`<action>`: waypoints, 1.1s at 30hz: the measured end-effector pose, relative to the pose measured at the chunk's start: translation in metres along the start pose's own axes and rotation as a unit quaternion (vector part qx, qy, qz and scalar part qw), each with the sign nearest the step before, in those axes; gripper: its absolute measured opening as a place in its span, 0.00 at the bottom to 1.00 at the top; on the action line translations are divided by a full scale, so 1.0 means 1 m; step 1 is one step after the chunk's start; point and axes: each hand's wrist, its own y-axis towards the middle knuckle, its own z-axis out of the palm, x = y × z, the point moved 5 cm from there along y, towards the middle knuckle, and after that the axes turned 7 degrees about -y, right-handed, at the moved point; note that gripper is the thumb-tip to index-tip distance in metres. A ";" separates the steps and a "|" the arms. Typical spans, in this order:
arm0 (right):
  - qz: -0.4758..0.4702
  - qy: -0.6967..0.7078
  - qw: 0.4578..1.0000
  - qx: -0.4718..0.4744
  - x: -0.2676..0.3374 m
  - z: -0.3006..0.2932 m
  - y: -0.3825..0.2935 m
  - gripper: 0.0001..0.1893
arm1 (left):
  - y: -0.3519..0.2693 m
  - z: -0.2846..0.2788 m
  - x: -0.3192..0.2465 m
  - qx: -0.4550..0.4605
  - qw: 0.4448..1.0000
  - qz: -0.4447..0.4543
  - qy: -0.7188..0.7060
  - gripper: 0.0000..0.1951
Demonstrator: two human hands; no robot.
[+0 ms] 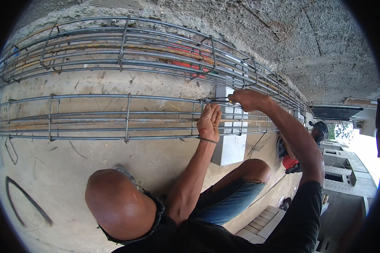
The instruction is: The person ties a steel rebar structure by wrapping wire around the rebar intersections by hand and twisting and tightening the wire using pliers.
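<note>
My right hand (250, 99) grips pincers (220, 100) by their handles, one of which shows a yellow part. The pincers' jaws meet the near cage's outer long bar, where a stirrup crosses it. Just beside the jaws is my left hand (210, 121), its fingers stretched towards that bar; whether they pinch anything is hidden. Around my left wrist is a thin dark band (208, 140). The near rebar cage (127, 117), made of long steel bars and square stirrups, rests across a pale block (230, 145) under my hands.
A second rebar cage (123, 47) lies along the rough concrete wall (291, 41), with something red (186, 60) behind its bars. A bent dark strip (28, 199) and wire scraps lie on the floor (82, 158). Another person (318, 131) is at the right.
</note>
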 end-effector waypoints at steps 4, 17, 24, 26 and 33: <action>0.050 -0.021 0.999 0.001 0.012 -0.006 -0.007 0.16 | 0.000 0.000 0.001 -0.022 1.000 0.002 -0.006 0.23; 0.125 0.343 0.892 0.268 0.010 -0.010 -0.009 0.15 | 0.022 0.066 0.029 0.008 0.982 -0.145 -0.122 0.18; 0.093 0.539 0.751 0.371 0.004 -0.011 0.001 0.10 | 0.052 0.053 0.025 0.144 0.936 -0.080 -0.312 0.18; 0.077 0.483 0.803 0.339 -0.012 -0.021 -0.001 0.16 | 0.055 0.059 0.029 0.089 0.951 -0.070 -0.289 0.20; 0.073 -0.285 0.952 -0.081 0.056 -0.072 -0.065 0.44 | 0.049 0.064 0.018 -0.062 0.947 -0.069 -0.309 0.20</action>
